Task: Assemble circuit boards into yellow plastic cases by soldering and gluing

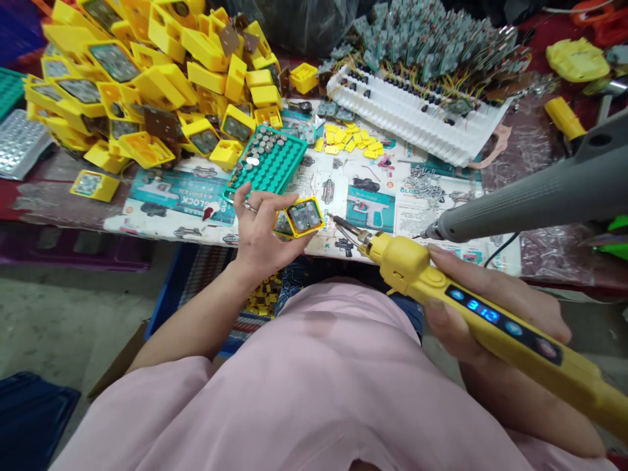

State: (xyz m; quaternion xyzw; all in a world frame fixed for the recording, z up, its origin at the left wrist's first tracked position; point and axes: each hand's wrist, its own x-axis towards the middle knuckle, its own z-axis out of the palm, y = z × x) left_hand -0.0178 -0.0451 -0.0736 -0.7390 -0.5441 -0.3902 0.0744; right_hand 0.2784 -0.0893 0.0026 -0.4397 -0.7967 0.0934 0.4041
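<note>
Left hand (262,232) grips a small yellow housing (305,218), fingers narrow around it, board side up, over the front edge of the table (61,167). A second board-bearing part sits just beside it, partly hidden by the fingers. Right hand (515,301) wrapped around a yellow soldering iron (409,261), fingers closed on the handle, blue digits lit on its display; metal tip points left, near the housing with a slight gap. Grey nozzle (530,186) comes in from the right, above the iron. Behind the left hand, tilted: green tray (275,167) with round metal pieces in some of its pockets, mostly at the far end. Right of the tray, loose yellow bits (349,139) on a printed sheet (318,183). Far right, white ribbed rack (417,124), wired boards (432,39) massed behind it. Far left, big heap of yellow housings (161,85), some showing boards. Blue crate (169,281) below the table.
</note>
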